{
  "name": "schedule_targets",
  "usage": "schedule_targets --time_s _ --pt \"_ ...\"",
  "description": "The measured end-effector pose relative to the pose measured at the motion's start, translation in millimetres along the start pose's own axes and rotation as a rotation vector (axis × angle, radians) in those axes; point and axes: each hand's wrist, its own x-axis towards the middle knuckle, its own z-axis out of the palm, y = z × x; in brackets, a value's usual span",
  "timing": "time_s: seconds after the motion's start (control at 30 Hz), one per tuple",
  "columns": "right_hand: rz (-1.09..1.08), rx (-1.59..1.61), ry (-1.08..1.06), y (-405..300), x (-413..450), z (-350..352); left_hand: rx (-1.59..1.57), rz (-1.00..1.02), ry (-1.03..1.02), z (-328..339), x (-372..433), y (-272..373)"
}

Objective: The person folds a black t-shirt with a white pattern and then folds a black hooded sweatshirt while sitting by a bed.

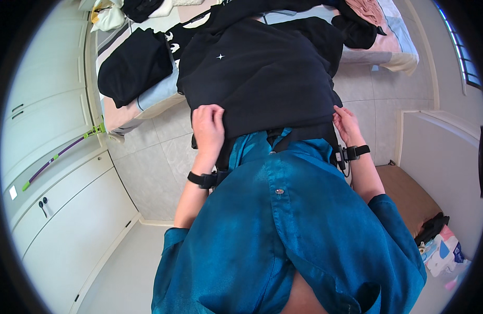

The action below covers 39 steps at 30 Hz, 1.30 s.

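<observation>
A black top with a small white star mark lies spread in front of me, partly on the bed, its near hem hanging close to my body. At the left side of the hem my left hand has its fingers closed on the black cloth. My right hand pinches the right edge of the hem between thumb and fingers. Just left of the top lies a folded black garment at the bed's edge. Another black garment with white print shows partly beneath and behind the top.
The bed has a pastel patchwork cover. More clothes, black and pink, lie at its far right. A purple and green pole leans by white cabinets. A brown cushioned piece and packages are at the right.
</observation>
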Motion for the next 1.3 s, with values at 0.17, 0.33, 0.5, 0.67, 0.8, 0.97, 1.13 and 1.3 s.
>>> schedule_targets --time_s 0.17,0.33,0.5,0.67,0.8,0.97,1.13,1.3 --pt "0.014 0.006 -0.019 -3.5 -4.9 2.9 -0.046 -0.426 0.108 -23.9 -27.5 -71.0" --pt "0.015 0.013 -0.022 -1.0 1.4 -2.2 0.19 -0.621 0.029 -51.8 -60.6 -133.1" --pt "-0.035 -0.131 0.224 -2.7 -4.9 8.6 0.327 -0.57 -0.031 -50.9 -96.5 -151.7" --pt "-0.099 -0.216 0.246 -3.4 -7.1 6.0 0.073 -0.758 -0.095 -34.6 -83.3 -157.1" --pt "-0.021 -0.247 0.196 5.6 -6.1 -7.0 -0.427 -1.099 -0.223 -27.1 -61.2 -113.5" --pt "0.236 -0.273 0.127 5.7 -15.2 -5.0 -0.879 -1.335 -0.272 -26.7 -66.9 -100.2" --pt "0.147 0.262 0.008 9.0 8.8 -10.1 -1.307 -1.408 -0.104 -34.5 -88.9 -116.7" --pt "0.17 0.306 -0.013 5.3 31.3 -8.7 -1.49 -1.404 -0.072 -41.1 -96.9 -110.1"
